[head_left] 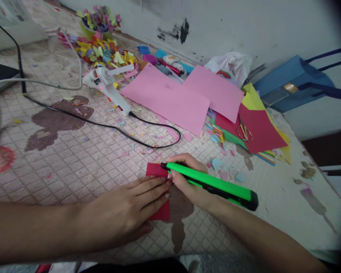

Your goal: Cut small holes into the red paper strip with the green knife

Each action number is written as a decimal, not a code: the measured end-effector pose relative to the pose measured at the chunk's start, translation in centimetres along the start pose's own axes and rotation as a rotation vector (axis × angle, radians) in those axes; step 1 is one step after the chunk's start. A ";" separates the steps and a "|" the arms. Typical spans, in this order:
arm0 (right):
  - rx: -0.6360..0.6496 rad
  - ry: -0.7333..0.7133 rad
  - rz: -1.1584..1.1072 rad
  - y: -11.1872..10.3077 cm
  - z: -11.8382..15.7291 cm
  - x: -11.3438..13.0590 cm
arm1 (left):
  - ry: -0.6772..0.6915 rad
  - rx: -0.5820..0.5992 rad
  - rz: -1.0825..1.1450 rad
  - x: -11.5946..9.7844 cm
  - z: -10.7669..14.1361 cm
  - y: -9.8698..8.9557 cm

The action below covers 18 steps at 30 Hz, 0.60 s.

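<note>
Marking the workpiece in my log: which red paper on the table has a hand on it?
The small, narrow red piece under the left hand; the other red sheet is larger and lies farther right, beneath the gold-handled scissors.

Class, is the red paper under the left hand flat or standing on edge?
Flat: the red paper lies on the tablecloth, the left hand across its middle. Any fold: cannot tell.

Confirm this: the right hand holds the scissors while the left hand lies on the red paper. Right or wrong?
Wrong on the scissors: the head view shows the right hand holding a green tool while the left hand lies on the red paper.
</note>
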State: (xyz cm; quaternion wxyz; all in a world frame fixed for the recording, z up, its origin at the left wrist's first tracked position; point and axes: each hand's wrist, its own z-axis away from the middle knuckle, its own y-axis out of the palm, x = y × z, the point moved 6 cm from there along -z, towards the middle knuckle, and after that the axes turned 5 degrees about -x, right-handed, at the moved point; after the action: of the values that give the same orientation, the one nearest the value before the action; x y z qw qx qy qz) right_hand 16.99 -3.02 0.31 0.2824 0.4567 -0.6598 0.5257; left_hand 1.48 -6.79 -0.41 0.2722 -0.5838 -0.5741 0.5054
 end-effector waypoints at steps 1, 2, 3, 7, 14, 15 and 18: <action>0.004 0.004 0.006 0.1 0.0 0.0 | -0.001 -0.003 0.001 0.0 0.0 0.1; 0.008 0.004 0.010 0.1 -0.1 0.0 | -0.003 -0.004 0.001 0.0 0.0 0.1; 0.011 0.004 0.013 0.1 -0.1 0.0 | -0.002 -0.006 0.001 0.1 0.0 0.1; 0.021 0.004 0.028 0.2 -0.2 0.2 | 0.000 0.001 -0.013 0.0 -0.1 0.0; 0.029 -0.006 0.027 0.2 -0.2 0.2 | -0.003 0.002 -0.010 0.1 0.0 0.0; 0.036 -0.001 0.026 0.2 -0.2 0.2 | -0.002 -0.003 -0.004 0.1 -0.1 0.1; 0.060 -0.004 0.021 0.3 -0.2 0.2 | -0.001 -0.008 0.004 0.1 -0.1 0.2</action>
State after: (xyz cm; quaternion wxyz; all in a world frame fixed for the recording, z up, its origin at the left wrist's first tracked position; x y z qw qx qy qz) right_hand 16.63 -2.90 0.46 0.2618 0.4592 -0.6490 0.5472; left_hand 1.65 -6.68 -0.54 0.2686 -0.5856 -0.5752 0.5040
